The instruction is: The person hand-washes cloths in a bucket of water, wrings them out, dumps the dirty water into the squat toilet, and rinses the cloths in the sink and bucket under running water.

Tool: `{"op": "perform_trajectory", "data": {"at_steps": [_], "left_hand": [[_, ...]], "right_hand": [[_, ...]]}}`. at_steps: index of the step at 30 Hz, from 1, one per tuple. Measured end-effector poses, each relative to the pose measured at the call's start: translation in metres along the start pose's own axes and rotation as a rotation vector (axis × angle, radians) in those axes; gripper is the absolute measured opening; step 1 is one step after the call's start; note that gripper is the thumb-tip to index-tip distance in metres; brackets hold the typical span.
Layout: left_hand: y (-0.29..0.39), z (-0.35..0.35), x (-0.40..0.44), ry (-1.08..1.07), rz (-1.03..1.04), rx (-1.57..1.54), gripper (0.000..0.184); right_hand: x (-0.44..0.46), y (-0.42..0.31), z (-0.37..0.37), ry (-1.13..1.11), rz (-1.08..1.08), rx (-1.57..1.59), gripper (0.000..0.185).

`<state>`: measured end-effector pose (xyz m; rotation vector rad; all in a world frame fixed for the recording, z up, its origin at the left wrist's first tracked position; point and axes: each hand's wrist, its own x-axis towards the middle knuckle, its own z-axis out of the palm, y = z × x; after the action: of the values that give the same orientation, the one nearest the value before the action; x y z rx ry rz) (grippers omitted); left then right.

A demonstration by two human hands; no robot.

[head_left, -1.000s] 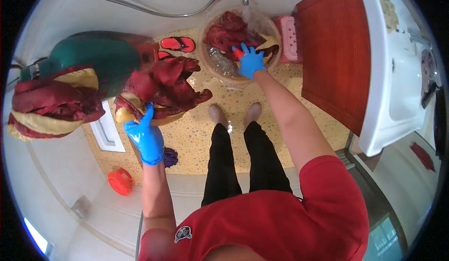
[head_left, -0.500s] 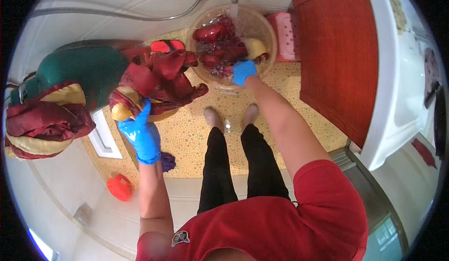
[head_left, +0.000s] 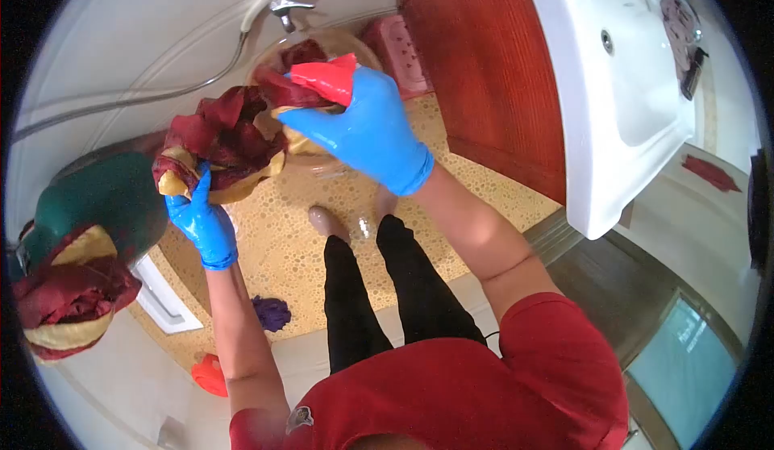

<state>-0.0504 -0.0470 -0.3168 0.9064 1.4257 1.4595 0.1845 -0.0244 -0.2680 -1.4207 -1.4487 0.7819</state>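
A wet dark red and yellow cloth (head_left: 222,131) is stretched between my two hands, both in blue gloves. My left hand (head_left: 201,220) grips its left end, thumb up against the yellow part. Its other end is in my right hand (head_left: 363,131), raised over the translucent basin (head_left: 363,45), fingers and thumb closed around it. A bright red, flexible-looking piece (head_left: 326,79) sticks out at the right hand's fingers; I cannot tell whether it belongs to the cloth. The cloth and right hand hide most of the basin.
A tap (head_left: 284,13) with a shower hose (head_left: 193,91) is behind the basin. A pink stool (head_left: 403,55) and a red-brown cabinet (head_left: 492,63) under a white sink (head_left: 613,111) stand right. Left are a green tub (head_left: 97,200) and another red-yellow cloth (head_left: 76,297). A purple cloth (head_left: 272,313) lies on the floor.
My right hand has come up out of the basin and taken hold of the cloth's right end. The left hand keeps its end. The view has turned to the right.
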Motion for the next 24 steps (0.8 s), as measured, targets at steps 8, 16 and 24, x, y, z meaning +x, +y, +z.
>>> {"op": "perform_trajectory", "data": {"at_steps": [8, 16, 24], "left_hand": [[-0.05, -0.003, 0.011, -0.045, -0.124, -0.134, 0.052], [-0.062, 0.018, 0.02, 0.034, -0.17, -0.151, 0.046], [-0.102, 0.03, 0.059, 0.09, -0.245, -0.018, 0.041]], "right_hand": [[0.008, 0.041, 0.02, 0.2, -0.14, -0.125, 0.03], [-0.036, 0.201, 0.082, -0.297, 0.041, -0.543, 0.055], [-0.046, 0.265, 0.115, -0.782, -0.026, -0.966, 0.062]]}}
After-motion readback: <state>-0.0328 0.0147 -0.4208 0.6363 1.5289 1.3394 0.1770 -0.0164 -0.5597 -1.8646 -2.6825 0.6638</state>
